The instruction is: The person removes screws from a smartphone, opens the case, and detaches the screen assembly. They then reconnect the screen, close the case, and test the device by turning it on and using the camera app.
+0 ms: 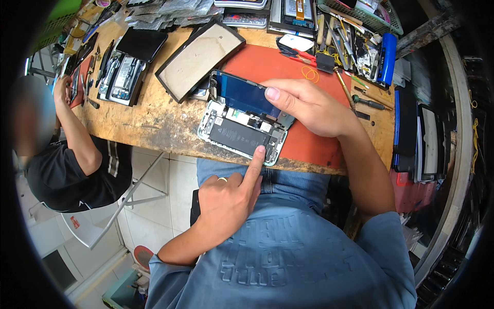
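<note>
An opened smartphone (237, 135) lies at the bench's front edge, its black battery and inner parts showing. Its screen panel (242, 94) is tilted up along the far side of the body. My right hand (311, 105) grips the panel's right end, thumb on the near face and the other fingers mostly hidden behind. From below, my left hand (226, 198) reaches up with the index finger stretched out. That fingertip touches the phone's near right corner beside the battery; the remaining fingers are curled and hold nothing.
Under the phone's right part lies a red-orange mat (319, 149). A shallow tray (200, 59) stands behind, touching the mat. Tweezers and screwdrivers (334, 41) crowd the back right, near a soldering iron (370, 103). At left, a co-worker (77, 154) sits by another opened device (123, 77).
</note>
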### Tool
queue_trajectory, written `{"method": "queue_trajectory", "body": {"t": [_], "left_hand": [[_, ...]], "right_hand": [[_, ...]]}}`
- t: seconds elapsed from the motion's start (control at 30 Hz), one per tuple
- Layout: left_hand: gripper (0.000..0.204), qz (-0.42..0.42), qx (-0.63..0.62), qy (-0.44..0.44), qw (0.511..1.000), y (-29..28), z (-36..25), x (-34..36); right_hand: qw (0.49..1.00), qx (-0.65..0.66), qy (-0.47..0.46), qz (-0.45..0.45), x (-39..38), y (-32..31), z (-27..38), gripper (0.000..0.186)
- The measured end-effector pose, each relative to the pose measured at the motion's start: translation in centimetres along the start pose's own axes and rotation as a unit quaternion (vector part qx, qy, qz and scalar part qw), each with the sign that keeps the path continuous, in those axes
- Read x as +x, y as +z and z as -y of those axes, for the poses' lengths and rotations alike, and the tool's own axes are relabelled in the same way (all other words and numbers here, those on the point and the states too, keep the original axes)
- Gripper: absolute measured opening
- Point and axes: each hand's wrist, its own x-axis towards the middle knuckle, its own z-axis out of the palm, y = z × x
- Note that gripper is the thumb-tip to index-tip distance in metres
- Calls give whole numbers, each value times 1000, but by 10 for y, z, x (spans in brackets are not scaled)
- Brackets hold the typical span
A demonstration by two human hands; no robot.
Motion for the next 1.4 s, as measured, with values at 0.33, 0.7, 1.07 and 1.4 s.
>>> {"method": "queue_trajectory", "body": {"t": [0.33, 0.7, 1.07, 1.4], "left_hand": [[90, 23, -8, -18, 1000, 12, -4, 15], [87, 21, -20, -29, 999, 13, -11, 13], [72, 18, -103, -1, 995, -6, -18, -4], [67, 3, -71, 14, 997, -6, -16, 5]], "right_hand": [[1000, 5, 7, 10, 1, -3, -3, 51], [1000, 22, 12, 6, 0, -2, -2, 49], [998, 4, -61, -5, 3, 2, -6, 50], [1000, 16, -25, -5, 0, 1, -1, 50]]}}
